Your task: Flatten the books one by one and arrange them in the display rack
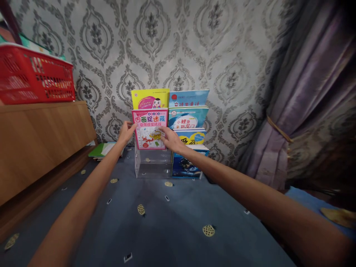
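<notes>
Near the centre of the frame, the person's left hand (128,131) and right hand (170,139) hold a pink-bordered rectangular picture book (148,134) by its opposite sides, before a yellow-covered book (146,97), at the left column of a clear plastic tiered rack (153,170).

Both hands (170,138) on pink book (150,138)

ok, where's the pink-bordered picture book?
Head view, left of centre: the pink-bordered picture book is at the left column of the clear book rack, just below the yellow book, between the left hand and right hand.
</notes>
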Motion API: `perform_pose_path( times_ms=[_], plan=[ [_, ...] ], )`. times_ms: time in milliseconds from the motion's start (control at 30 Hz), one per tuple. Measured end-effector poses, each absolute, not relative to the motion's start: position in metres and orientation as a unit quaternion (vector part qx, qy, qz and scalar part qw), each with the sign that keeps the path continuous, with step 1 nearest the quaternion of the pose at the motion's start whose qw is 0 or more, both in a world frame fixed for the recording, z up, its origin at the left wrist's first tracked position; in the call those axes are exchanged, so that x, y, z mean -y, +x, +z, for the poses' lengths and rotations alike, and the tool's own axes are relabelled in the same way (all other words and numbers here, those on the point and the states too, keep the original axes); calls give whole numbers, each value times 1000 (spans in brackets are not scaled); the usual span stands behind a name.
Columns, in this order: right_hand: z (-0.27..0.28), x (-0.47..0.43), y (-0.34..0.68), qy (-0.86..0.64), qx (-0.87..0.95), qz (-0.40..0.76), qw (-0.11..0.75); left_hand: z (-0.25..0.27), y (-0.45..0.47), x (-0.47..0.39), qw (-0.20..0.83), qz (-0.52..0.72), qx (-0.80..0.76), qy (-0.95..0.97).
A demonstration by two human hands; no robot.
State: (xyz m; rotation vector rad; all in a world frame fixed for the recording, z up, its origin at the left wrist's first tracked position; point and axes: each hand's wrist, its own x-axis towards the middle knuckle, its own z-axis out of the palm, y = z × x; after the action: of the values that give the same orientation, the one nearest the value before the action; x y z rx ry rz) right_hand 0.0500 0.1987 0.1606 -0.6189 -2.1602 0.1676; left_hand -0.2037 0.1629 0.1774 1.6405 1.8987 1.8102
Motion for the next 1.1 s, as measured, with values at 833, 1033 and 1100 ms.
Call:
perform_pose_path(
  times_ms=[833,1033,1100],
  plan=[
    [142,-175,66,-245,869,113,414,161,-199,-133,120,595,-557,567],
    [113,-142,71,-216,880,175,384,109,-211,-119,42,517,-590,618],
    [87,-123,74,-185,899,215,334,76,-218,-106,-19,391,-686,613]
  ],
)
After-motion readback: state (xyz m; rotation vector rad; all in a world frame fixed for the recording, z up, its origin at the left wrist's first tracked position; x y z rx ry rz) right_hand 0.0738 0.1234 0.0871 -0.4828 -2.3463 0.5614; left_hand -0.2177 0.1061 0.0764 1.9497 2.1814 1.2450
